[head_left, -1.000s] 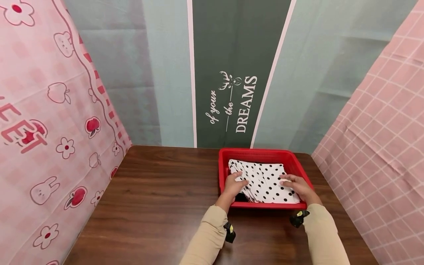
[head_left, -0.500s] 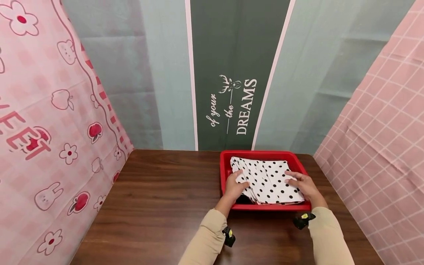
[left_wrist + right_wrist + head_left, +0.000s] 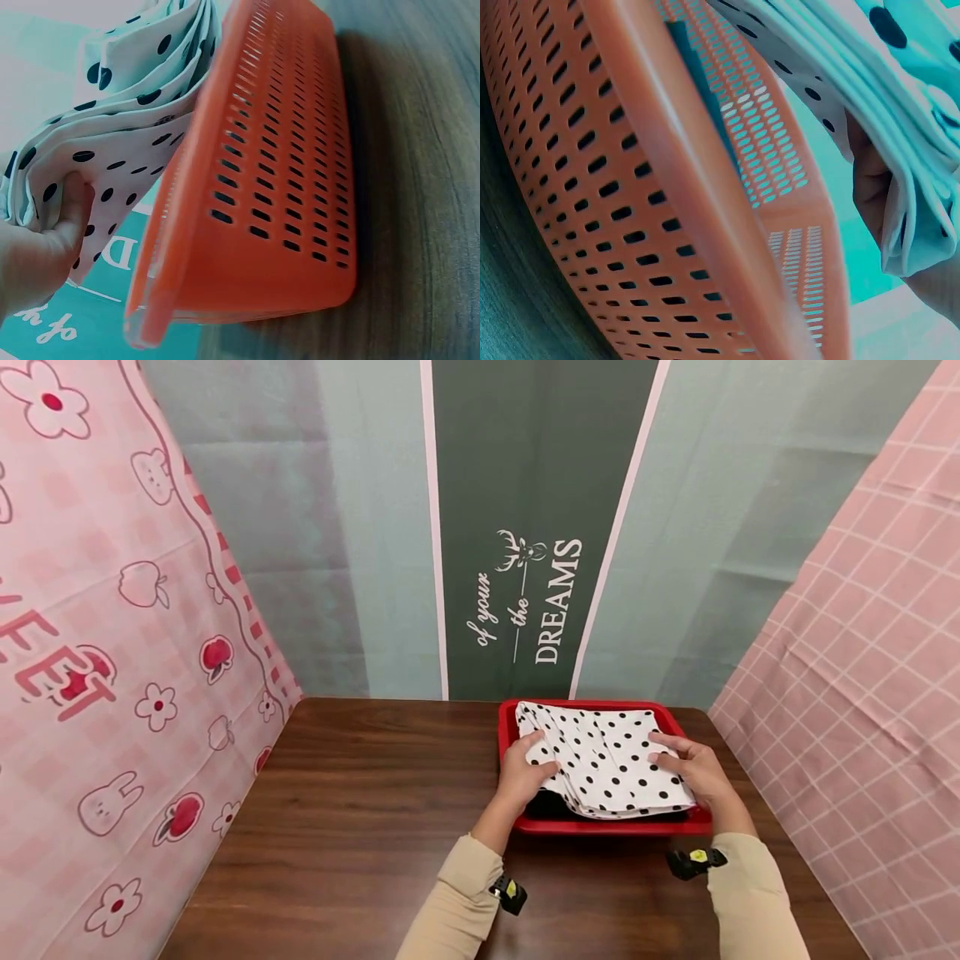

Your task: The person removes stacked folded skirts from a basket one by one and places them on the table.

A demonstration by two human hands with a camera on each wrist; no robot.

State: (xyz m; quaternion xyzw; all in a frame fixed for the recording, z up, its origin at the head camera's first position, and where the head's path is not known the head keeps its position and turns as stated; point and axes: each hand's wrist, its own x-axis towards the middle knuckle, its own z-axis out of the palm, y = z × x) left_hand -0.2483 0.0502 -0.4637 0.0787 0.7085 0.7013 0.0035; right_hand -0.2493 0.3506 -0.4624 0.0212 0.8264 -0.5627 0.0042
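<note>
A folded white cloth with black polka dots (image 3: 603,760) is held level between both hands, over the red plastic basket (image 3: 615,828). My left hand (image 3: 519,774) grips its left edge, thumb on one face, as the left wrist view shows. At the right edge my right hand (image 3: 699,770) pinches the cloth; in the right wrist view its fingers (image 3: 868,184) curl beneath the layers. Both wrist views show several folded layers above the basket's rim. Something black (image 3: 549,807) lies inside the basket under the cloth, mostly hidden.
The basket stands at the back right of a brown wooden table (image 3: 352,827). A grey-green printed curtain (image 3: 390,527) hangs behind. Pink patterned cloth (image 3: 150,635) covers the left side and a pink checked cloth (image 3: 862,652) the right.
The polka-dot cloth has risen out of the basket, gripped by both hands. Its front edge now shows more of the black thing below. The basket stays in place.
</note>
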